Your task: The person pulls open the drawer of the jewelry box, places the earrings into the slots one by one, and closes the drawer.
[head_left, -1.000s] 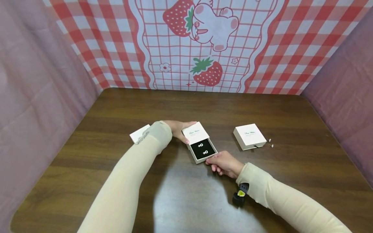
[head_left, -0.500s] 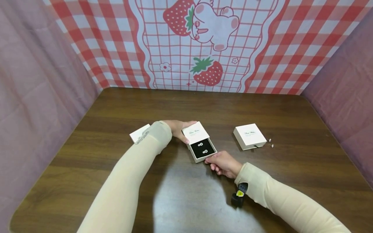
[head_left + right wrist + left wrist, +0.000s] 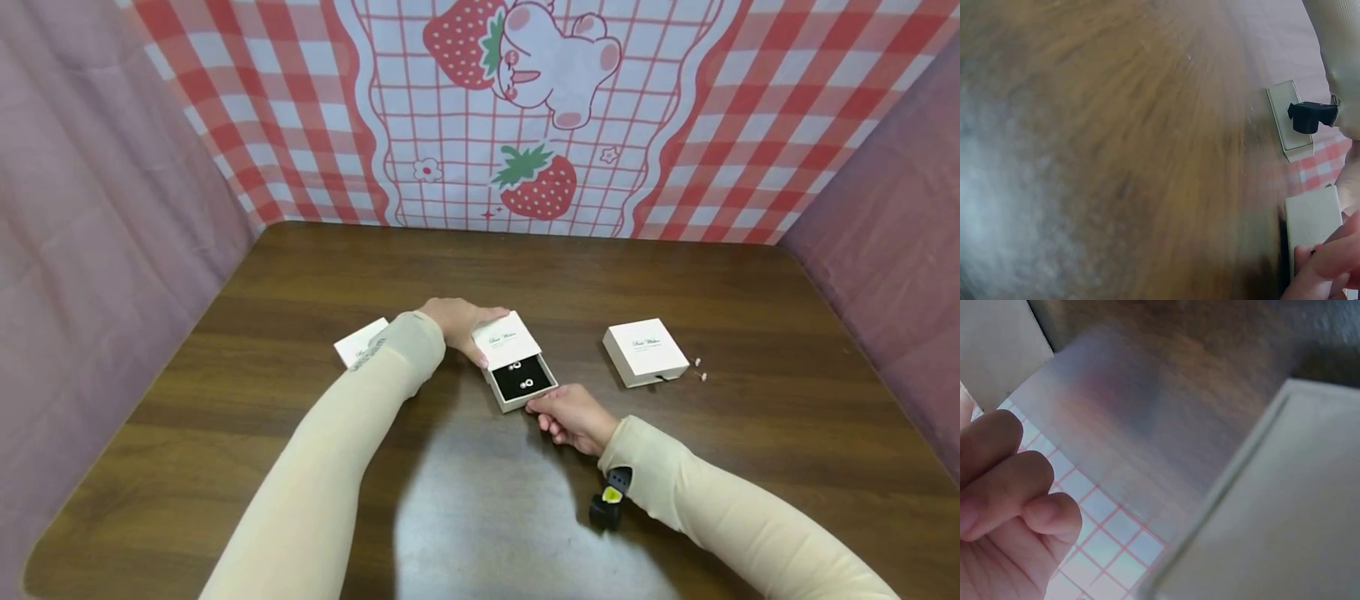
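Observation:
In the head view a white jewelry box [image 3: 504, 338] lies mid-table, its drawer [image 3: 512, 403] partly pulled out toward me. Inside the drawer, a black pad carries a pair of earrings [image 3: 527, 383]; the farther one sits right at the sleeve's edge. My left hand [image 3: 459, 322] grips the sleeve from the left, thumb on the near side. At the drawer's front right corner, my right hand [image 3: 572, 417] pinches with thumb and forefinger, the other fingers curled below. The right wrist view shows these fingers [image 3: 1329, 265] against the box's pale front [image 3: 1313, 215].
To the right stands another white box [image 3: 645, 350] with a dark pull tab, and two small earrings [image 3: 701, 371] lie beside it. A further white box [image 3: 358, 342] is partly covered by my left sleeve. The brown table [image 3: 480, 517] ends at a checked cloth [image 3: 300, 117] behind.
The drawer has slid a little farther into the sleeve, bringing the earrings closer to its edge. My right hand has moved slightly up and left with it; the left hand keeps its grip.

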A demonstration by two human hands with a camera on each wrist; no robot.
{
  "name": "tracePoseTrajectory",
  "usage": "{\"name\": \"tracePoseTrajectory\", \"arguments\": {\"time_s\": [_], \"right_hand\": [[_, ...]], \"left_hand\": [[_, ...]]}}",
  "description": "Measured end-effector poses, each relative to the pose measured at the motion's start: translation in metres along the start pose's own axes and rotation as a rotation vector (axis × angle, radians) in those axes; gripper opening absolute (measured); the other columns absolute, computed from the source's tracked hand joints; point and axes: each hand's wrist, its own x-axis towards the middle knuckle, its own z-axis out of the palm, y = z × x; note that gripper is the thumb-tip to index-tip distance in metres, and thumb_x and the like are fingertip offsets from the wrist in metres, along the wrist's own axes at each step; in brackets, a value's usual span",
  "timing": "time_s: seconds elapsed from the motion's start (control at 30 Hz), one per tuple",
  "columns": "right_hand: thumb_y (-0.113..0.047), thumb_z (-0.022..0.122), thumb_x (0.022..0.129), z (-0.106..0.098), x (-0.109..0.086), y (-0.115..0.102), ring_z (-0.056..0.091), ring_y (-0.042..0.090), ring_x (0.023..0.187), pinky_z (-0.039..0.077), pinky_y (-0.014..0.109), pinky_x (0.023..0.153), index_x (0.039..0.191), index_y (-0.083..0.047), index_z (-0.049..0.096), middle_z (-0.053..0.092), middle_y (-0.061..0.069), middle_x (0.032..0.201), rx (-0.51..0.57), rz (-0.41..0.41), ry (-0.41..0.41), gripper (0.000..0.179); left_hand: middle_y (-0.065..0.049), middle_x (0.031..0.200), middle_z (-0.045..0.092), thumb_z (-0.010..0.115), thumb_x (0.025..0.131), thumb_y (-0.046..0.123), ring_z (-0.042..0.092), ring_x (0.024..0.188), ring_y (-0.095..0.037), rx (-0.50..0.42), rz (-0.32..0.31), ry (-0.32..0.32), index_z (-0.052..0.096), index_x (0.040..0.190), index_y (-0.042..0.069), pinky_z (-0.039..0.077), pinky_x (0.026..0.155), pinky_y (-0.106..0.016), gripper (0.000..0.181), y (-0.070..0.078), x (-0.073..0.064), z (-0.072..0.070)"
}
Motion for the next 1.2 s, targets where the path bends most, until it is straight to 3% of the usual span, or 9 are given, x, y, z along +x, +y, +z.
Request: {"name": "tracePoseTrajectory", "arguments": {"time_s": [0.2,0.47,0.7,0.83,1.0,1.2], "right_hand": [[-0.002,0.053,0.093,0.002,0.002,0.0,0.038,-0.002,0.035,0.034,0.013,0.037,0.073,-0.004,0.063,0.046,-0.007,0.046,0.027,0.006,0.033,0.022],[-0.002,0.053,0.093,0.002,0.004,-0.002,0.038,-0.002,0.036,0.035,0.013,0.037,0.075,-0.002,0.063,0.046,-0.006,0.047,0.057,0.011,0.051,0.021],[-0.002,0.051,0.094,0.002,0.006,-0.004,0.041,-0.002,0.036,0.038,0.013,0.038,0.083,0.002,0.062,0.047,-0.006,0.048,0.077,0.009,0.055,0.016],[-0.002,0.051,0.094,0.002,0.008,-0.004,0.042,-0.001,0.036,0.039,0.013,0.038,0.08,0.0,0.062,0.047,-0.006,0.048,0.074,0.01,0.051,0.018],[-0.001,0.053,0.093,0.0,0.013,-0.008,0.04,0.0,0.036,0.038,0.014,0.038,0.069,-0.005,0.058,0.046,-0.006,0.047,0.008,0.014,0.063,0.025],[0.0,0.054,0.091,0.0,0.016,-0.013,0.039,0.001,0.037,0.037,0.015,0.039,0.069,-0.004,0.057,0.046,-0.005,0.047,-0.075,0.027,0.066,0.022]], "left_hand": [[-0.005,0.136,0.055,0.075,0.071,0.061,0.057,0.109,-0.023,-0.031,-0.021,0.053,0.028,0.151,0.037,0.048,0.081,-0.043,0.096,0.0,-0.005,0.003],[-0.003,0.142,0.05,0.075,0.073,0.059,0.051,0.122,-0.025,-0.086,-0.083,0.103,0.033,0.149,0.034,0.046,0.086,-0.048,0.09,0.004,-0.011,0.005],[-0.007,0.144,0.046,0.073,0.075,0.057,0.048,0.126,-0.025,-0.135,-0.106,0.094,0.028,0.151,0.033,0.046,0.088,-0.046,0.092,0.002,-0.013,0.01],[-0.008,0.144,0.046,0.073,0.076,0.056,0.048,0.126,-0.026,-0.162,-0.097,0.077,0.026,0.152,0.032,0.045,0.09,-0.045,0.092,0.001,-0.011,0.012],[-0.008,0.146,0.043,0.073,0.078,0.055,0.045,0.128,-0.027,-0.207,-0.103,0.037,0.022,0.153,0.033,0.043,0.092,-0.046,0.093,0.002,-0.012,0.011],[-0.009,0.148,0.04,0.072,0.08,0.052,0.042,0.131,-0.027,-0.225,-0.107,0.003,0.019,0.154,0.031,0.04,0.098,-0.044,0.093,0.005,-0.014,0.006]]}}
